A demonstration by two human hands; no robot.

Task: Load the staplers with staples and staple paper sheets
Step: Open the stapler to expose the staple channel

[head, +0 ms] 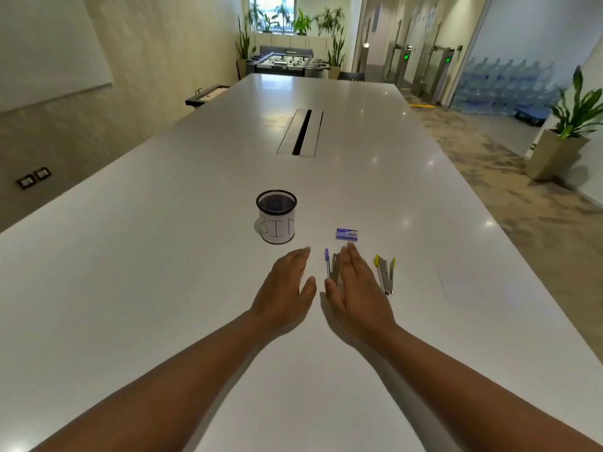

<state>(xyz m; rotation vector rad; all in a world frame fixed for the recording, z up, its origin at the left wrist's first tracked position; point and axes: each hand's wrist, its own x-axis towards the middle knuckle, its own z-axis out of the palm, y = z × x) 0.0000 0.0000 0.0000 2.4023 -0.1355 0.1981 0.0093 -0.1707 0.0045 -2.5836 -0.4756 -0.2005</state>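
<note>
The purple stapler (332,268) lies on the white tabletop (163,288), just left of the right hand (357,285); the yellow stapler (385,275) lies to the right of that hand, and the staple box (347,234) sits just beyond. A mesh cup (276,216) marked BIN stands farther left. No paper sheets are visible, which might stall the stapling. The small box could spill staples if opened carelessly. Both hands hover palms down, each grip spread and holding nothing, the left hand (287,285) beside the right.
</note>
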